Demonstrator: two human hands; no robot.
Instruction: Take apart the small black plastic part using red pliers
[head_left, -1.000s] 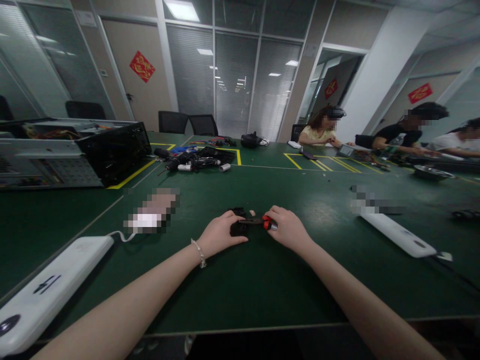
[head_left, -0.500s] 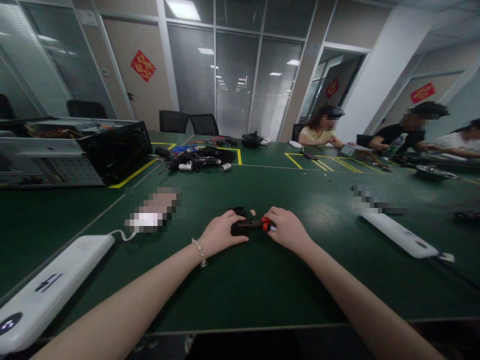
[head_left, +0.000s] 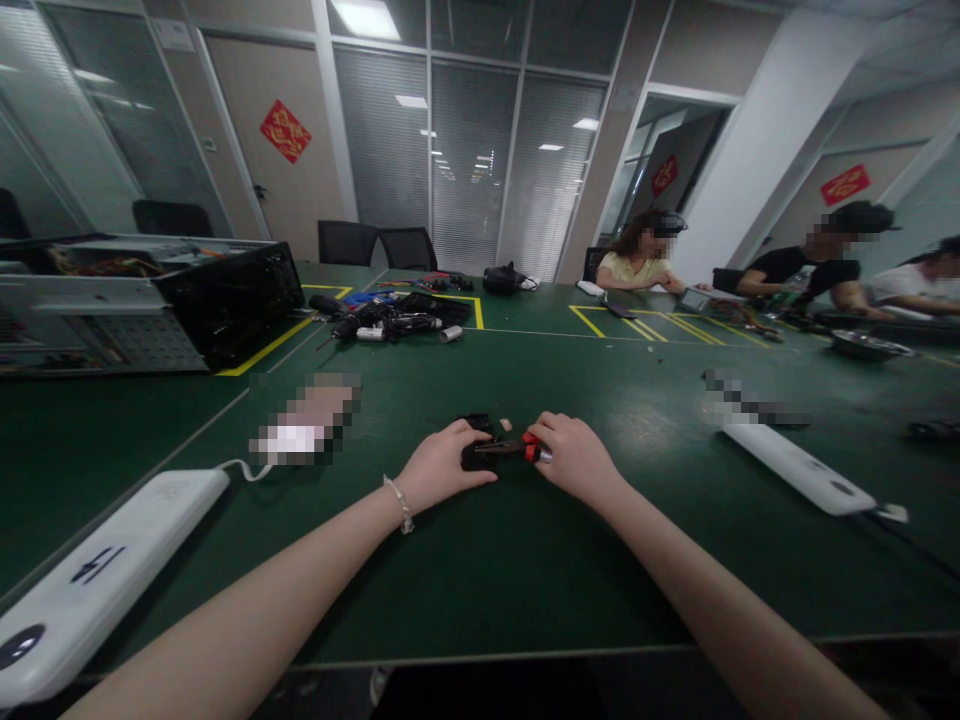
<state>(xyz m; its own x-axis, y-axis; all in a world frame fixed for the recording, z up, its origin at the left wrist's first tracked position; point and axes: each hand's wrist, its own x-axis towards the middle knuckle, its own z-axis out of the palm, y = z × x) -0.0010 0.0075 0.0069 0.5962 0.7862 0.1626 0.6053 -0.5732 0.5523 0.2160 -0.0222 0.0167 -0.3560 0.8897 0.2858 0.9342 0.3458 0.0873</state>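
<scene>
On the green table (head_left: pixel 480 580), near the middle and a little ahead of the person, the left hand (head_left: pixel 442 466) lies curled over a small black part (head_left: pixel 478 456), fingers closed on its top and thumb pressed along its near side. The part sits on the table, between the two hands. The right hand (head_left: pixel 574 456) is closed round a red-handled tool (head_left: pixel 519 449), whose dark shaft lies level and points left into the black part; whether the tip touches it is too small to tell. A thin bracelet (head_left: pixel 397 502) circles the left wrist. At the near left lies a long white device (head_left: pixel 97 585) with a dark printed mark that cannot be read and a white cable (head_left: pixel 236 467) leaving its far end. A second white device (head_left: pixel 799 466) lies well apart to the right. Farther back on the left stands an open computer case (head_left: pixel 150 300) behind a yellow tape line (head_left: pixel 266 348), with a pile of dark tools (head_left: pixel 390 320) beside it. A red diamond sign (head_left: pixel 285 131) on the door bears gold characters too small to read, as do the red signs (head_left: pixel 840 186) on the right wall. Other people (head_left: pixel 641 265) sit working at the far right.
</scene>
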